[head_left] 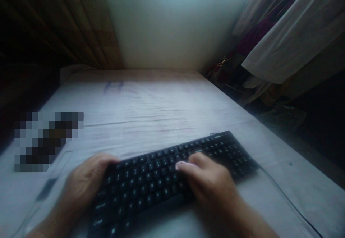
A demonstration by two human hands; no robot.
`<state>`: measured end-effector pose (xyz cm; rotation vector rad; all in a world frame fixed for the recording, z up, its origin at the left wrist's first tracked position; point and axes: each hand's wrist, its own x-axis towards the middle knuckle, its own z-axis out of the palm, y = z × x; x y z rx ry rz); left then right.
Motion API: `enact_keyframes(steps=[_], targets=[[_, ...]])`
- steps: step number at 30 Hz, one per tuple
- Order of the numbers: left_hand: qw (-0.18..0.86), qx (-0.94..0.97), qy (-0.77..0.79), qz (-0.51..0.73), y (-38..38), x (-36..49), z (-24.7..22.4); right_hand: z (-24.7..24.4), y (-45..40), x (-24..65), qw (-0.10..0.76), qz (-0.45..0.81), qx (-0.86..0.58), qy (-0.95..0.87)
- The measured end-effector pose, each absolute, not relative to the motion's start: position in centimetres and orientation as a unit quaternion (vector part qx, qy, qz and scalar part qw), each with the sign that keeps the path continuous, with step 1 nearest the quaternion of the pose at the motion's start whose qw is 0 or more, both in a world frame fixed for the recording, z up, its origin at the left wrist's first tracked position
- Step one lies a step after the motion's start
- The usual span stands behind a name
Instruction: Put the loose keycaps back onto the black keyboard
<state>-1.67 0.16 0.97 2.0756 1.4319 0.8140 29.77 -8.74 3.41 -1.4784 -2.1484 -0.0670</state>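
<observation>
A black keyboard [151,180] is tilted above a pale sheet, its right end farther from me. My left hand [86,177] grips its left end, thumb at the top left corner and the other fingers hidden beneath. Over the middle keys, my right hand [207,177] is closed, with the thumb and a bent finger close together; whether something small is between them is too blurred to tell. A thin cable [291,199] runs over the sheet from near the keyboard's right end to the lower right.
The pale sheet [161,101] covers a wide flat surface. A pixelated object [48,142] lies at the left, with a small dark item [47,189] on a cord below it. Brown curtains [83,26] hang at the back left, and cloths [291,40] hang at the right.
</observation>
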Motion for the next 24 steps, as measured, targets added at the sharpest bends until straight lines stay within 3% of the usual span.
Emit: enact_keyframes(steps=[10,18,24], targets=[[0.236,0.752,0.528,0.317,0.0,-1.1,1.6,3.8,-8.8,32.0,0.233,-0.022,-0.579,-0.781],[0.274,0.732,0.543,0.307,0.0,-1.5,1.0,3.4,-8.7,29.5,0.293,-0.031,-0.536,-0.791],[0.276,0.735,0.535,0.313,0.1,-1.0,1.5,3.4,-8.7,26.9,0.281,-0.025,-0.533,-0.798]])
